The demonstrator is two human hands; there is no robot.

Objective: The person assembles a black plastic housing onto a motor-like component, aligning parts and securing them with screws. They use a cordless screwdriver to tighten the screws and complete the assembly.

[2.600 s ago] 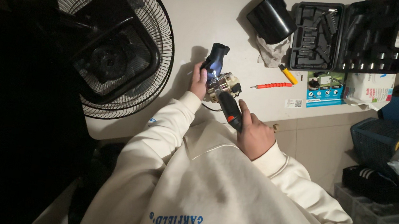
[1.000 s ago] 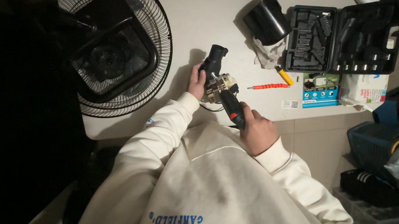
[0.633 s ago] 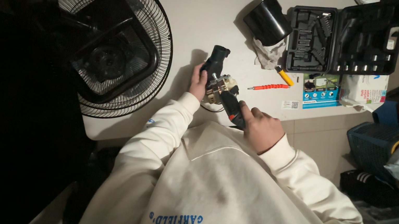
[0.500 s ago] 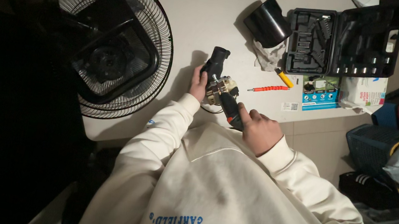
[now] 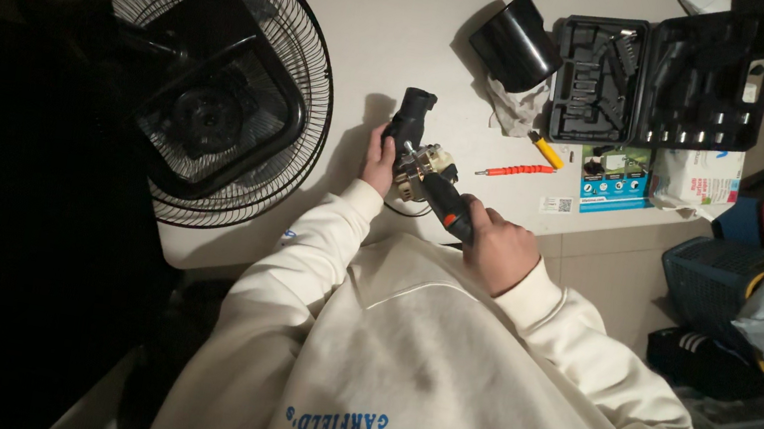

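Note:
My left hand (image 5: 377, 157) grips a small motor assembly with a black housing (image 5: 410, 118) and a pale metal core (image 5: 425, 164), held just above the white table (image 5: 379, 33). My right hand (image 5: 496, 247) is closed around a black and red screwdriver (image 5: 448, 209). Its tip points into the metal core. Both arms wear cream sleeves.
A black fan grille with its motor (image 5: 209, 88) lies at the left of the table. A black cylinder (image 5: 517, 43) on a rag, an open black tool case (image 5: 660, 75), a red screwdriver (image 5: 514, 172) and a blue leaflet (image 5: 615, 177) lie to the right. A blue basket (image 5: 753, 300) stands on the floor.
My hands and the motor assembly have stayed in nearly the same place. The screwdriver stays against the core, and my right hand has shifted slightly on its handle.

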